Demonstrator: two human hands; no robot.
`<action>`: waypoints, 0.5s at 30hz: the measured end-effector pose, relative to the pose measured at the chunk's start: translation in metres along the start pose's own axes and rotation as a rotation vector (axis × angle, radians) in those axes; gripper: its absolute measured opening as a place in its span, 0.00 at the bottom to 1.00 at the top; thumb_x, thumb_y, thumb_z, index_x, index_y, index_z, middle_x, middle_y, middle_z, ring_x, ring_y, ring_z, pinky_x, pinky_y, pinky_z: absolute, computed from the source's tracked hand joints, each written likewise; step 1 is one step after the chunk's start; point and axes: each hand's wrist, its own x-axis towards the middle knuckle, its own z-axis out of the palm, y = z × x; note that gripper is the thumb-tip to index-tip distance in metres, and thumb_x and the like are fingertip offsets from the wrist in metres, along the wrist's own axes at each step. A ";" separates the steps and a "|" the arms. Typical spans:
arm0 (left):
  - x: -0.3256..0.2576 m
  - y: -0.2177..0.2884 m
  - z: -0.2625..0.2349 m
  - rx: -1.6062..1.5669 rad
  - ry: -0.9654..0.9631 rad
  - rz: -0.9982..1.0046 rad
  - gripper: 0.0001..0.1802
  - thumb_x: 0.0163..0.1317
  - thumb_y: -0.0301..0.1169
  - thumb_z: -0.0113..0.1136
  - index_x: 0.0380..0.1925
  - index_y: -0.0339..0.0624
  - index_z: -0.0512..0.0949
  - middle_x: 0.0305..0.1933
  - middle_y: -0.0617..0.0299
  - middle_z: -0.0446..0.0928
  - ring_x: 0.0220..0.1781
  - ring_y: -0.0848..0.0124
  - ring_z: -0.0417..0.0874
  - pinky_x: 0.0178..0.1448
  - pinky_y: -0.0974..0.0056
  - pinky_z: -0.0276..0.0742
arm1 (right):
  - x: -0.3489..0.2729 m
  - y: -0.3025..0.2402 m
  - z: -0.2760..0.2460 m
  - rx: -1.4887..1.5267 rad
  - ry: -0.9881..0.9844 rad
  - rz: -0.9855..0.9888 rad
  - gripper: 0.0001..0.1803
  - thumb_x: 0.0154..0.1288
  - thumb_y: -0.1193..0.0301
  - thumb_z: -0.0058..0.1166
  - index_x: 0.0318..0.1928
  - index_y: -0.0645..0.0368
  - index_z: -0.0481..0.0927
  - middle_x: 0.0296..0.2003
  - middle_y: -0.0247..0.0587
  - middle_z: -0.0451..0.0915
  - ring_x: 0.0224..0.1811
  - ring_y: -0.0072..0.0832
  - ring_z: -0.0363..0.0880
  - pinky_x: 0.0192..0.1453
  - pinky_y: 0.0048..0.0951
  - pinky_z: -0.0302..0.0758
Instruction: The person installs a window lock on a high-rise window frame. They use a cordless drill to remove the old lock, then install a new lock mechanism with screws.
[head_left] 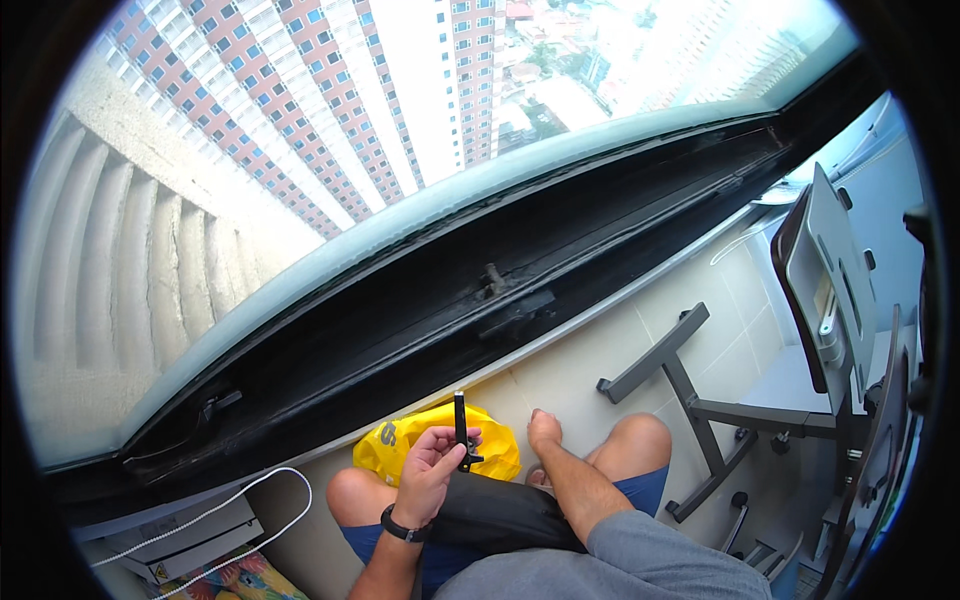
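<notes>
My left hand, with a dark band at the wrist, pinches a slim black window handle. Its straight lever points up and its wider foot sits by my fingertips. Just behind it a crumpled yellow plastic bag lies on the floor. My right hand is curled closed low over the floor tiles, to the right of the bag. Whatever its fingers may hold is hidden. A black sheet-like thing lies across my lap between my bent knees.
Ahead runs a black window frame with a metal fitting, below glass overlooking tall buildings. On the right stands a folded table with grey metal legs. A white cord loops over a white box at the lower left.
</notes>
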 end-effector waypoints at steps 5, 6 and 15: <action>-0.002 0.002 0.007 -0.024 0.011 0.019 0.12 0.78 0.22 0.56 0.58 0.35 0.75 0.63 0.50 0.83 0.62 0.64 0.85 0.73 0.58 0.77 | -0.018 -0.040 -0.031 0.250 0.101 -0.024 0.08 0.67 0.73 0.64 0.45 0.61 0.85 0.49 0.54 0.89 0.46 0.45 0.91 0.51 0.44 0.86; -0.004 0.006 0.009 -0.019 0.014 0.027 0.12 0.78 0.22 0.56 0.58 0.35 0.75 0.63 0.50 0.83 0.63 0.64 0.85 0.73 0.59 0.77 | -0.030 -0.055 -0.048 0.471 0.080 -0.157 0.05 0.67 0.75 0.63 0.42 0.62 0.84 0.46 0.52 0.89 0.41 0.40 0.90 0.48 0.39 0.85; -0.003 0.060 0.049 -0.001 -0.113 0.056 0.16 0.76 0.23 0.61 0.62 0.37 0.77 0.64 0.55 0.83 0.59 0.72 0.86 0.66 0.66 0.81 | -0.240 -0.124 -0.267 0.711 -0.013 -1.200 0.13 0.66 0.81 0.66 0.51 0.64 0.87 0.37 0.41 0.84 0.36 0.28 0.85 0.41 0.25 0.81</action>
